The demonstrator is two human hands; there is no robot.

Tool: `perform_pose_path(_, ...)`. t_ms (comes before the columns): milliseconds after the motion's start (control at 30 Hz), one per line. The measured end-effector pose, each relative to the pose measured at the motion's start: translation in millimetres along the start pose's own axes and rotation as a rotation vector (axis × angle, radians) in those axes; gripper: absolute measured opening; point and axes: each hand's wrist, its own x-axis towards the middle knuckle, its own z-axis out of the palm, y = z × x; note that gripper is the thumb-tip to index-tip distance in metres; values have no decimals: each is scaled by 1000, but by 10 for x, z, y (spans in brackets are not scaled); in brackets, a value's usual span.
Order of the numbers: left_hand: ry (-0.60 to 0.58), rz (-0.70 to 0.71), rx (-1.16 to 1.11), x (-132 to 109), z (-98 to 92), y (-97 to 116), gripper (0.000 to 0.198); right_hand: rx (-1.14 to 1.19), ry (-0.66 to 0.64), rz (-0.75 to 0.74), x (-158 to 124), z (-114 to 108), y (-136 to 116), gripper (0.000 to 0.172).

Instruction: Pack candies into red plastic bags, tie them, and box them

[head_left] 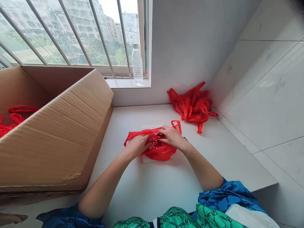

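Both my hands work on a red plastic bag [159, 152] lying on a white card [145, 158] in the middle of the white counter [152, 186]. My left hand [136, 146] grips the bag's left side, fingers curled into the plastic. My right hand [172, 136] pinches the bag's top near its handle loop. Small red patterned items [153, 141] show inside the bag between my fingers.
A large open cardboard box [59, 133] stands at the left, with red bags [11, 122] inside. A heap of red bags [193, 106] lies at the back right by the tiled wall. A clear water bottle [137, 65] stands on the windowsill.
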Motion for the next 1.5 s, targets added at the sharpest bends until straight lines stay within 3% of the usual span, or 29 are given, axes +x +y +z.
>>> perform_pose_path(167, 244, 63, -356, -29, -92, 80, 37, 471, 115, 74, -93, -268, -64, 21)
perform_pose_path(300, 365, 84, -723, -69, -184, 170, 35, 881, 93, 128, -95, -336, -148, 38)
perform_pose_path(400, 371, 88, -866, -93, -217, 179, 35, 1025, 104, 109, -87, -335, -197, 34)
perform_pose_path(533, 322, 49, -995, -126, -275, 170, 45, 1097, 256, 95, -92, -334, -245, 37)
perform_pose_path(700, 227, 45, -1191, -173, -377, 192, 48, 1260, 243, 128, -92, -310, -296, 36)
perform_pose_path(900, 243, 15, -1163, -195, -412, 147, 41, 1168, 368, 146, -85, -280, -300, 34)
perform_pose_path(1000, 285, 11, -1163, -195, -417, 105, 38, 1231, 241, 124, -107, -319, -310, 33)
perform_pose_path(1100, 308, 12, -1164, -195, -445, 78, 38, 1275, 85, 115, -128, -362, -323, 43)
perform_pose_path(1233, 309, 22, -1119, -217, -521, 59, 37, 1326, 72, 119, -131, -386, -299, 43)
perform_pose_path(1333, 350, 31, -1054, -250, -574, 33, 35, 1294, -29, 105, -141, -410, -258, 46)
perform_pose_path(1433, 418, 66, -878, -283, -585, 12, 30, 1145, -109, 86, -171, -429, -253, 55)
perform_pose_path(1500, 400, 126, -720, -294, -562, 26, 27, 1074, -103, 65, -187, -417, -287, 53)
